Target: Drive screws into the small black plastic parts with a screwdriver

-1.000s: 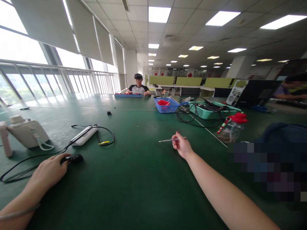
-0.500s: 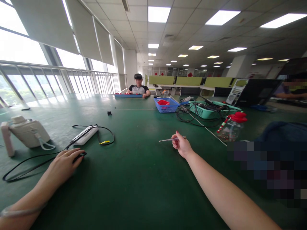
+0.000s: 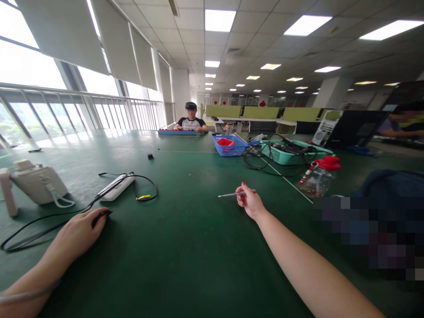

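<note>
My left hand [image 3: 81, 227] is low over the left side of the green table, its fingers closed round a small black object [image 3: 105, 213]. Most of that object is hidden by the fingers, so its kind is unclear. Just beyond this hand lies a white power bank-like block [image 3: 117, 187], crossed by a black cable [image 3: 155, 185] with a yellow tag. At the middle right, my right hand [image 3: 251, 202] pinches a slim silvery pointed tool [image 3: 227, 194]. The tool is held nearly level, its thin end pointing left; I cannot make out its exact kind.
A cream bottle [image 3: 39, 183] with a strap stands at far left. Farther back are a small black piece [image 3: 150, 156], a blue basket [image 3: 232, 150] with red inside, and a green basket [image 3: 281, 157] of cables. A red-lidded jar [image 3: 319, 179] stands right. A person [image 3: 191, 121] sits opposite.
My left hand has shifted slightly left and toward me, still round the black object. My right hand and its slim tool have hardly moved.
</note>
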`<state>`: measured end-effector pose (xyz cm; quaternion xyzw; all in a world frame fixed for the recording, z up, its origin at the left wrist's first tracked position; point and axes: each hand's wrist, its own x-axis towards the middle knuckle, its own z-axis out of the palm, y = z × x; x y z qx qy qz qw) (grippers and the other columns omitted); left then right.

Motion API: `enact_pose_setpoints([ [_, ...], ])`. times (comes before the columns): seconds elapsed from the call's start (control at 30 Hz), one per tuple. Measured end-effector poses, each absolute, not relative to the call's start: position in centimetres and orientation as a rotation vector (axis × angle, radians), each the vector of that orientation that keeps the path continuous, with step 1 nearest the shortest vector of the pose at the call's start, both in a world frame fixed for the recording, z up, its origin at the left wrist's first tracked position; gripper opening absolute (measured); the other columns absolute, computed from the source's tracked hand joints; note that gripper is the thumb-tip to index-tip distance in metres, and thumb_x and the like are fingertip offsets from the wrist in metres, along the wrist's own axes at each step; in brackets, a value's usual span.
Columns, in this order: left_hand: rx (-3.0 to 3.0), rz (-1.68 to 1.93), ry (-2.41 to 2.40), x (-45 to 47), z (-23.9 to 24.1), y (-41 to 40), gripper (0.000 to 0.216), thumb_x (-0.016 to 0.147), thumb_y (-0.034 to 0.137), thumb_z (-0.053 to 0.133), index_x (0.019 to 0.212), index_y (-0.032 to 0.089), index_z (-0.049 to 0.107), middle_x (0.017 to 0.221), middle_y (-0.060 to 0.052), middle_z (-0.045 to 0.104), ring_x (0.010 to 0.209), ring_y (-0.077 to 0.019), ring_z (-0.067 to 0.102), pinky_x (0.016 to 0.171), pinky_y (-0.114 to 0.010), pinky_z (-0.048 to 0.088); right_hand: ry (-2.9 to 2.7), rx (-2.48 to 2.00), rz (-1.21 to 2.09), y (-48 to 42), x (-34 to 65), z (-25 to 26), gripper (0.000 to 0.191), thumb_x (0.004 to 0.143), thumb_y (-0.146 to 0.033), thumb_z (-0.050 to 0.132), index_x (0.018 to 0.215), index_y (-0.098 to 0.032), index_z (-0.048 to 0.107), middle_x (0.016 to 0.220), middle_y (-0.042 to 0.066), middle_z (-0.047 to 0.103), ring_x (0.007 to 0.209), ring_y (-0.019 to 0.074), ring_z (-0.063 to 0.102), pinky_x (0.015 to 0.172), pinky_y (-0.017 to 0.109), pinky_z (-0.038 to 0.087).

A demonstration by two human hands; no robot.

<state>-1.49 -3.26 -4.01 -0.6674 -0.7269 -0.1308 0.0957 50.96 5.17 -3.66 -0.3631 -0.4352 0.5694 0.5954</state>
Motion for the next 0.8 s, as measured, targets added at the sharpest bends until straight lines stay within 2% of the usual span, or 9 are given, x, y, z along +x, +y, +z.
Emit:
enact_pose_setpoints([
  [0.4, -2.043, -0.396, -2.031, -2.01, -4.69, -2.69, 0.051, 0.089, 0.037, 0.028, 0.123, 0.012, 0.057, 0.124, -0.015, 0.061, 0.108, -0.0287, 0.060, 0.100, -0.041, 0.043, -1.014, -0.839, 1.329, 5.38, 51.06, -3.87, 0.043, 0.072, -0.058, 0.070, 0.064, -0.016, 0.062, 0.047, -0.003, 0.047, 0.039, 0.0066, 0.038, 0.037, 0.021, 0.024],
  [0.63, -2.111, -0.383, -2.025, -2.10, -4.75, -2.66, 0.050, 0.091, 0.039, 0.028, 0.125, 0.015, 0.056, 0.130, -0.012, 0.057, 0.112, -0.0259, 0.059, 0.103, -0.038, 0.041, -1.027, -0.843, 1.330, 5.22, 51.01, -3.74, 0.042, 0.073, -0.057, 0.070, 0.064, -0.016, 0.062, 0.047, -0.003, 0.048, 0.039, 0.0065, 0.039, 0.037, 0.021, 0.025],
  [0.8, -2.088, -0.419, -2.070, -2.19, -4.79, -2.74, 0.049, 0.091, 0.039, 0.030, 0.128, 0.017, 0.055, 0.133, -0.013, 0.052, 0.115, -0.0275, 0.057, 0.104, -0.040, 0.040, -1.029, -0.851, 1.327, 5.07, 50.93, -3.53, 0.042, 0.071, -0.056, 0.071, 0.064, -0.016, 0.061, 0.047, -0.003, 0.048, 0.039, 0.0066, 0.039, 0.037, 0.021, 0.024],
])
